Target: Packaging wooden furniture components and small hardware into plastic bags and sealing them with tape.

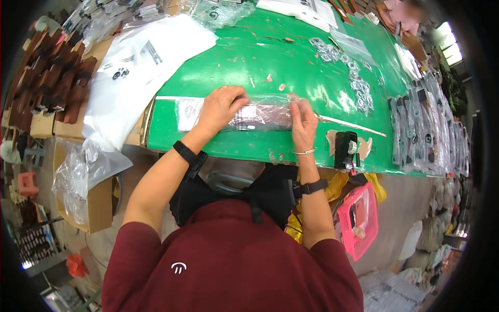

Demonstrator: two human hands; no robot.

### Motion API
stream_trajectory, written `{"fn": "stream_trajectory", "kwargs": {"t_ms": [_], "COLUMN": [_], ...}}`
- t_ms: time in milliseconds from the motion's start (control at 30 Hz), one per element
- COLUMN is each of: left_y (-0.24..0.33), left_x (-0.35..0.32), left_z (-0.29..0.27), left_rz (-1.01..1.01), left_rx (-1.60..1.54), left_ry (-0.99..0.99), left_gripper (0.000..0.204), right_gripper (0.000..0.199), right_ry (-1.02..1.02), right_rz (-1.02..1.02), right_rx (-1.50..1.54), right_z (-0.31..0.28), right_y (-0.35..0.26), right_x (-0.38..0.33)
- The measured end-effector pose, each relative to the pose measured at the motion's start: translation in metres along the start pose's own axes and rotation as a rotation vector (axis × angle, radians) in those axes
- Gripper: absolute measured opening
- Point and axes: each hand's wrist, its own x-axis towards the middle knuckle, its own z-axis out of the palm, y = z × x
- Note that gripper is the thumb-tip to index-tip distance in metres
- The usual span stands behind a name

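Both hands press a clear plastic bag (260,115) flat on the green table (291,62).

The left hand (221,106) lies curled on the bag, the right hand (303,122) pinches its end (dark contents, unclear); a pink plastic basket (358,218) sits below the table's near edge.

Green worktable (291,57) spans your view; grey concrete floor (405,203) near right; bright window (448,41) far right; cardboard boxes (99,203) stand at your left.
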Motion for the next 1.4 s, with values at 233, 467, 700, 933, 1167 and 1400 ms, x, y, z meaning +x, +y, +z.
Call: {"fn": "stream_trajectory", "kwargs": {"t_ms": [233, 467, 700, 933, 1167, 1400], "left_y": [0.008, 0.001, -0.008, -0.005, -0.007, -0.01], "left_x": [0.01, 0.026, 0.025, 0.016, 0.021, 0.03], "left_z": [0.006, 0.011, 0.026, 0.019, 0.019, 0.005], "left_rz": [-0.161, -0.149, -0.109, -0.124, -0.121, -0.089], "left_rx": [0.043, 0.155, 0.246, 0.238, 0.253, -0.012], "left_ry": [-0.044, -0.066, -0.077, -0.086, -0.076, -0.161], "left_gripper": [0.023, 0.026, 0.028, 0.024, 0.024, 0.033], "right_gripper": [0.016, 0.015, 0.042, 0.033, 0.03, 0.032], "right_ry": [0.093, 0.085, -0.011, -0.205, -0.053, -0.004], "right_rz": [0.113, 0.213, 0.134, 0.383, 0.228, 0.117], "right_rx": [-0.257, -0.27, -0.276, -0.381, -0.492, -0.407], "right_z": [0.01, 0.015, -0.013, 0.005, 0.016, 0.014], "right_y": [0.003, 0.003, 0.014, 0.019, 0.018, 0.014], "right_x": [-0.002, 0.005, 0.018, 0.013, 0.013, 0.012]}}
